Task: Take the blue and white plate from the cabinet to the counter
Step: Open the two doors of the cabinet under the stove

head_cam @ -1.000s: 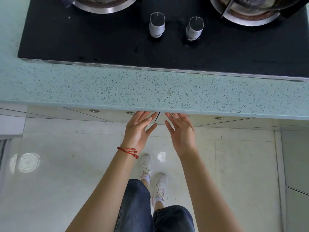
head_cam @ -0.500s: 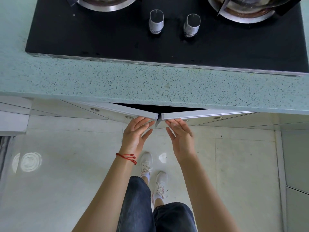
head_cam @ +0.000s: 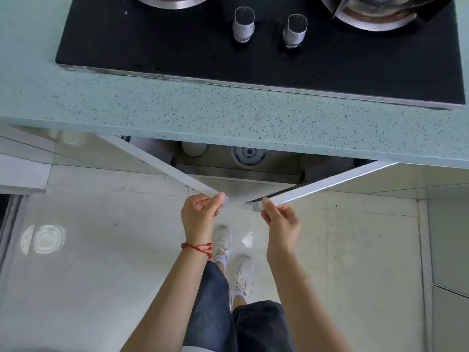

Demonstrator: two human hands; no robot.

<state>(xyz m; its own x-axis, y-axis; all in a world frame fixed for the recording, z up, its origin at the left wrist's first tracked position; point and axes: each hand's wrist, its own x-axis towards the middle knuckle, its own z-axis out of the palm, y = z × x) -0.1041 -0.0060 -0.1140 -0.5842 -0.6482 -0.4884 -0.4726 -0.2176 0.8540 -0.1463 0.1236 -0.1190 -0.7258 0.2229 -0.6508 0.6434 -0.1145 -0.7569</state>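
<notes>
The blue and white plate (head_cam: 248,155) lies inside the cabinet under the speckled counter (head_cam: 228,118), half hidden by the counter's edge. My left hand (head_cam: 200,214) grips the free end of the left cabinet door (head_cam: 162,161). My right hand (head_cam: 280,219) pinches the free end of the right cabinet door (head_cam: 327,180). Both doors stand swung out toward me in a V. The plate is well behind both hands.
A white cup or bowl (head_cam: 194,149) sits left of the plate in the cabinet. A black gas hob (head_cam: 253,54) with two knobs and two burners fills the counter's back. My feet (head_cam: 233,252) stand on the pale tiled floor below.
Both cabinet doors have swung from nearly closed to wide open, exposing the plate. My hands moved back toward me and closed on the door ends.
</notes>
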